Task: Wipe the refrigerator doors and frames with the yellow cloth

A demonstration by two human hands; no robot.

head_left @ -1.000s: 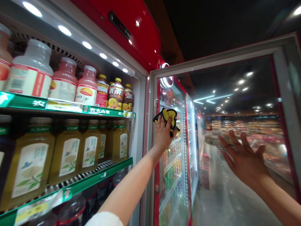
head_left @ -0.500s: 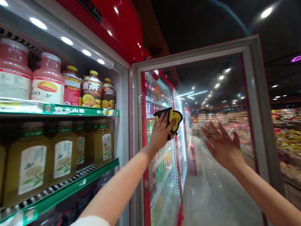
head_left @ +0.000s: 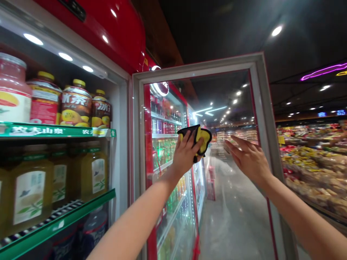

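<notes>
"Where's the cloth?"

"Bunched in the left hand (head_left: 187, 153). It's a yellow-and-black microfibre cloth (head_left: 204, 139), flat against the glass pane of an open cooler door (head_left: 227, 94), up near the top of the hand's reach."

"How's that hand holding it?"

"Fingers (head_left: 184, 139) curled over the cloth, thumb across its front, a firm grip. A corner hangs below the thumb."

"And the right hand?"

"The right hand (head_left: 248, 160) holds nothing. It's wide open, fingers spread, up by the same pane, but I can't tell whether it's touching the glass."

"What's around the door?"

"A pale grey door frame (head_left: 257, 108) edged in red surrounds the pane. To the left stands the open refrigerated drinks cooler (head_left: 108, 32) with its glossy red top. A green shelf rail (head_left: 54, 130) runs beneath bottles of iced tea (head_left: 76, 104), and olive-yellow bottled drinks (head_left: 97, 177) sit on the shelf below."

"Beyond the glass?"

"More coolers full of bottled drinks (head_left: 165, 150) line a shiny aisle floor (head_left: 230, 216). Off to the right there's a packed bulk food display (head_left: 314, 173)."
</notes>
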